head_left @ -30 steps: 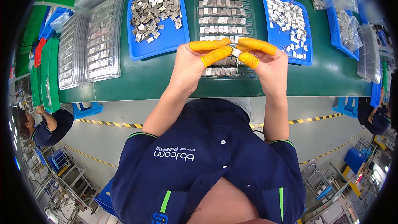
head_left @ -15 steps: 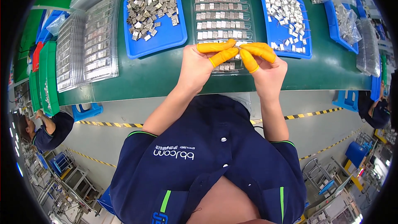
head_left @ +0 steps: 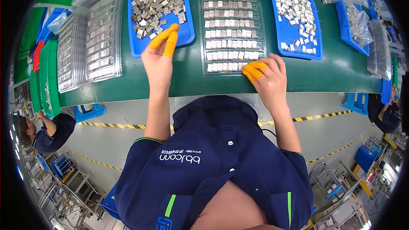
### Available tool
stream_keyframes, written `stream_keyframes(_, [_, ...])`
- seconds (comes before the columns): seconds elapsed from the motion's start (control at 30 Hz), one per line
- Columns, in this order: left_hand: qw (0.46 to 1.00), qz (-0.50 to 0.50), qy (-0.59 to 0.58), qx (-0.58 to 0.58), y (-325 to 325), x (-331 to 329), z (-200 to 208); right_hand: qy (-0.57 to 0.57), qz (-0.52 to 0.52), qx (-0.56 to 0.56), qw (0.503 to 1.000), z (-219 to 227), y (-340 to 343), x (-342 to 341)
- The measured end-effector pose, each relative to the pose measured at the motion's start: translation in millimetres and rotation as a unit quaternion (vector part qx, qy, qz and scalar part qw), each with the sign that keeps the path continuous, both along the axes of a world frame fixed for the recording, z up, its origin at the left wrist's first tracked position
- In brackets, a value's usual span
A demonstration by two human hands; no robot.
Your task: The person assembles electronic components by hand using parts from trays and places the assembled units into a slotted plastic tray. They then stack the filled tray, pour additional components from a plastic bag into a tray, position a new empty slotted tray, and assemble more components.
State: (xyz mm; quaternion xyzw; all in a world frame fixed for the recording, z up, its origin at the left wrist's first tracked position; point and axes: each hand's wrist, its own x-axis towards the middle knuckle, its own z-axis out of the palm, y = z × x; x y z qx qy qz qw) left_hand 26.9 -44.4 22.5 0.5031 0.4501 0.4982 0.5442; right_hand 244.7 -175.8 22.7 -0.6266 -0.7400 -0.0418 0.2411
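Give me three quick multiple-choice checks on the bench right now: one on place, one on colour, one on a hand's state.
1. Where is the left hand?
A. At the near edge of the left blue tray of loose metal parts
B. On the scale
C. On the stacked clear trays at far left

2. What colour are the finger cots?
A. White
B. Orange
C. Black

3. What is the right hand doing?
A. Lifting a bag
B. Resting in the right blue tray
C. Fingertips at the near row of the clear compartment tray

Answers: 1 A, its capped fingers reach over that tray's edge. 2 B, both hands wear orange caps. 3 C, it touches the tray's nearest row.
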Motion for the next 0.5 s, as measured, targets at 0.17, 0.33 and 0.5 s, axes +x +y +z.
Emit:
stream_keyframes(0.17, [0.997, 0.058, 0.037, 0.018, 11.5, -21.9, 2.7, 0.044, -0.006, 0.009, 0.999, 4.9, 3.2, 12.2])
stream_keyframes(0.33, [0.990, 0.074, 0.109, 0.041, 37.0, -48.4, -3.9, 0.157, -0.209, 0.048, 0.964, 10.9, 37.4, 72.5])
stream_keyframes(0.5, [0.858, 0.066, 0.490, 0.139, 58.3, -48.8, -11.0, 0.071, -0.319, -0.048, 0.944, -26.8, 73.3, 120.6])
